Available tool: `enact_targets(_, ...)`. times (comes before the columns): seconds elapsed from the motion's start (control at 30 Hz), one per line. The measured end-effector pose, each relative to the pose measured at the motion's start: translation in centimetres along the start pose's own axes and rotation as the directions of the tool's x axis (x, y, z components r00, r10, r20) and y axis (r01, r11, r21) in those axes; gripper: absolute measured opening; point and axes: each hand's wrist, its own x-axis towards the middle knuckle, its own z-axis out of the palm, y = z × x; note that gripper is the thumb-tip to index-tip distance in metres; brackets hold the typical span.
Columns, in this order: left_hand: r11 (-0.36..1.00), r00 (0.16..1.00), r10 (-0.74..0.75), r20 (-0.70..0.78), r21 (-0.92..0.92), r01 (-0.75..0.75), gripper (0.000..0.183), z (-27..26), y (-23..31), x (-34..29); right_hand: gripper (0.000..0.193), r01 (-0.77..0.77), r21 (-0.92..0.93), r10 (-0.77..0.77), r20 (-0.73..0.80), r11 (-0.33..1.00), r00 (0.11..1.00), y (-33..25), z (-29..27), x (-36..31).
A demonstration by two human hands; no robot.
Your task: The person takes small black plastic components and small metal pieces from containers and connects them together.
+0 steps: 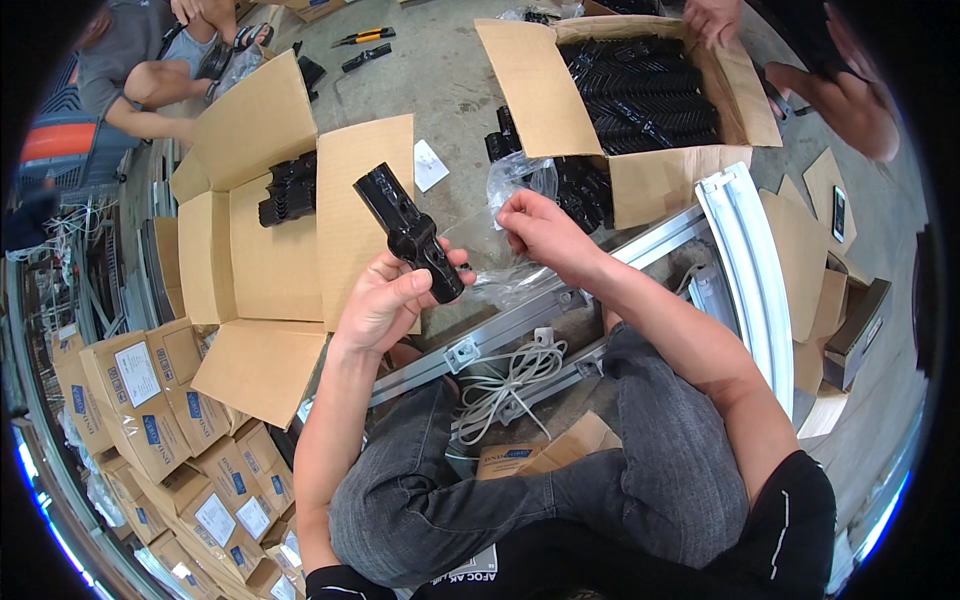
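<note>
Coiled pale cable (515, 376), stacked cartons (198, 470), probably 1 phone (838, 214)

Left hand (380, 308): fingers (457, 257) are partly hiding behind the black joint (412, 240)
Phone (838, 214): is showing too small to read

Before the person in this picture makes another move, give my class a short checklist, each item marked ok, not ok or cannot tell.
1. Black connector supported: ok; the left hand holds its lower part, with the upper end tilted left.
2. Right hand gripping the clear plastic: cannot tell; its fingers are curled close to it.
3. Left carton open: ok; flaps spread, black parts inside.
4. Right carton open: ok; flaps spread, many more parts packed inside.
5. White cable clear of the legs and rails: not ok; it lies bundled among the metal rails, between the legs.
</note>
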Motion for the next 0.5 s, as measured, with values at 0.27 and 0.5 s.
enact_targets(0.27,0.999,1.0,0.023,-0.016,0.041,-0.022,0.049,0.3,0.1,-0.1,0.029,0.073,0.019,-0.074,0.073,0.997,0.995,0.2,0.4,-0.9)
enact_targets(0.5,0.999,0.999,0.032,-0.03,0.035,-0.031,0.049,0.0,0.1,-0.2,0.023,0.056,-0.063,-0.051,0.081,0.996,0.995,-0.3,-0.4,-0.9)
